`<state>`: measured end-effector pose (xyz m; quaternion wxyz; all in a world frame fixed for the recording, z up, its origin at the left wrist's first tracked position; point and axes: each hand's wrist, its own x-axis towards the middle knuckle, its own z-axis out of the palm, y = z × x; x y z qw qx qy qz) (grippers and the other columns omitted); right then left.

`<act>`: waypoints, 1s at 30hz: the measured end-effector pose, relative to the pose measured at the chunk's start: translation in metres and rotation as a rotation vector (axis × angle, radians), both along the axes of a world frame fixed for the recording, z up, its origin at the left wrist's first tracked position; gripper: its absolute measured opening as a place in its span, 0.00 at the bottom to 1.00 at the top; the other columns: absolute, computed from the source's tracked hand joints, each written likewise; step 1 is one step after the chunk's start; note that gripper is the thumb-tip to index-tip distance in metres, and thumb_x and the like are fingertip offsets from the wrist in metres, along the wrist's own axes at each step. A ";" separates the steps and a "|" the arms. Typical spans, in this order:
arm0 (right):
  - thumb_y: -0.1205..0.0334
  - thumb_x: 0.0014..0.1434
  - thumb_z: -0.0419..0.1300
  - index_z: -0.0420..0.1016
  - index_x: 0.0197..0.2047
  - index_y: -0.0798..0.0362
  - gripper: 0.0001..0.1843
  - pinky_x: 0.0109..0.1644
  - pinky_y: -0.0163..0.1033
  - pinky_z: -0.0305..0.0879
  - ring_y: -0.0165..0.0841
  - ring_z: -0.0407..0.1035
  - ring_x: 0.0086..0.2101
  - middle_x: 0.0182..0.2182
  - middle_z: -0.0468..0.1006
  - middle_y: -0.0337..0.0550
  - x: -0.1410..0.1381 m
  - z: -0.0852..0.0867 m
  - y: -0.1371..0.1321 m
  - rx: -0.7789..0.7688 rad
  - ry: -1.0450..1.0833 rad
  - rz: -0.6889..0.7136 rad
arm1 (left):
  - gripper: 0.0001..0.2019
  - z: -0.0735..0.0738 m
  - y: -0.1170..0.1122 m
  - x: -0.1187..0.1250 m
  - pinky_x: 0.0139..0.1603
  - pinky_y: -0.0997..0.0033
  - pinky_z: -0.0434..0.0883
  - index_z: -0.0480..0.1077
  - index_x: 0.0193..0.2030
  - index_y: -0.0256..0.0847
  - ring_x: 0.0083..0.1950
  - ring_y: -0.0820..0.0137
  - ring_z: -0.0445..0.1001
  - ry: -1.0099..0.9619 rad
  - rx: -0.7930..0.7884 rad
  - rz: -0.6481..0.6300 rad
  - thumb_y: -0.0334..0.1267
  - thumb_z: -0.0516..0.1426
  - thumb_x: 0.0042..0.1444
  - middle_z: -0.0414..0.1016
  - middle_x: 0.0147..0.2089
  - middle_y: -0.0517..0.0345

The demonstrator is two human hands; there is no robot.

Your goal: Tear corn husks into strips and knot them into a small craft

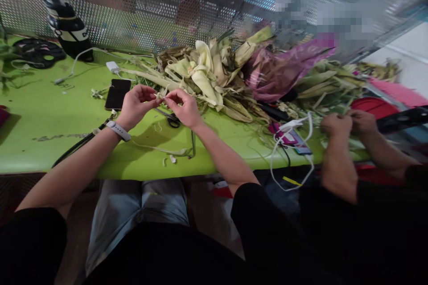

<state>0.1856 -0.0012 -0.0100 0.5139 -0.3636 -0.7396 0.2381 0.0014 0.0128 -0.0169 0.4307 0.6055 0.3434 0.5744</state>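
a small, pale plant piece [160,95] is pinched between 2 hands [187,109].

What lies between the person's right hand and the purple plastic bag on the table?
A heap of pale and brownish husk-like leaves lies on the green table between the right hand and the purple bag, as the head view shows.

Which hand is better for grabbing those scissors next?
Probably the right hand: the scissors lie closer to it than to the left hand. That hand on the right seems to pinch a small pale piece, though.
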 end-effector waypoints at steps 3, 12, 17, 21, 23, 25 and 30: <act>0.51 0.64 0.60 0.71 0.37 0.52 0.13 0.36 0.36 0.68 0.27 0.70 0.29 0.30 0.76 0.38 0.002 0.000 0.001 0.001 -0.010 0.012 | 0.21 -0.001 0.000 0.000 0.43 0.66 0.78 0.71 0.38 0.37 0.35 0.71 0.77 -0.032 -0.033 -0.029 0.38 0.73 0.40 0.75 0.32 0.59; 0.55 0.63 0.60 0.73 0.37 0.53 0.10 0.38 0.36 0.69 0.28 0.71 0.31 0.32 0.78 0.39 0.007 0.001 0.003 0.045 -0.094 0.033 | 0.22 0.004 -0.004 0.000 0.38 0.68 0.77 0.72 0.39 0.37 0.33 0.70 0.79 0.010 -0.015 -0.050 0.42 0.74 0.41 0.77 0.30 0.59; 0.56 0.65 0.59 0.72 0.37 0.53 0.09 0.39 0.38 0.69 0.30 0.72 0.32 0.33 0.79 0.41 0.004 -0.002 0.000 0.095 -0.177 -0.075 | 0.22 0.005 -0.005 0.002 0.35 0.72 0.76 0.71 0.37 0.37 0.31 0.71 0.78 0.050 0.041 -0.021 0.43 0.74 0.39 0.76 0.27 0.61; 0.57 0.66 0.58 0.74 0.36 0.53 0.10 0.44 0.42 0.68 0.34 0.72 0.35 0.33 0.79 0.43 0.002 -0.003 -0.003 0.225 -0.289 -0.147 | 0.21 0.005 -0.007 0.004 0.34 0.73 0.75 0.71 0.35 0.37 0.31 0.71 0.78 0.103 0.063 -0.006 0.43 0.74 0.39 0.76 0.27 0.60; 0.57 0.66 0.58 0.75 0.36 0.53 0.10 0.44 0.43 0.68 0.34 0.72 0.35 0.33 0.79 0.43 0.003 -0.002 -0.003 0.257 -0.288 -0.144 | 0.21 0.005 -0.006 0.003 0.34 0.73 0.75 0.72 0.34 0.37 0.32 0.71 0.78 0.101 0.061 -0.014 0.43 0.74 0.39 0.76 0.28 0.60; 0.55 0.66 0.58 0.75 0.38 0.53 0.11 0.43 0.41 0.69 0.33 0.73 0.35 0.34 0.80 0.43 0.005 0.001 -0.002 0.229 -0.246 -0.071 | 0.20 0.004 -0.004 0.002 0.34 0.73 0.75 0.72 0.35 0.37 0.32 0.72 0.78 0.075 0.044 -0.034 0.42 0.74 0.39 0.76 0.28 0.59; 0.52 0.66 0.57 0.74 0.42 0.53 0.13 0.40 0.38 0.71 0.29 0.73 0.34 0.36 0.80 0.42 0.012 0.006 0.003 0.106 -0.163 0.075 | 0.20 0.006 -0.002 -0.003 0.36 0.72 0.77 0.72 0.36 0.37 0.32 0.72 0.78 0.030 -0.009 -0.099 0.40 0.73 0.41 0.77 0.30 0.59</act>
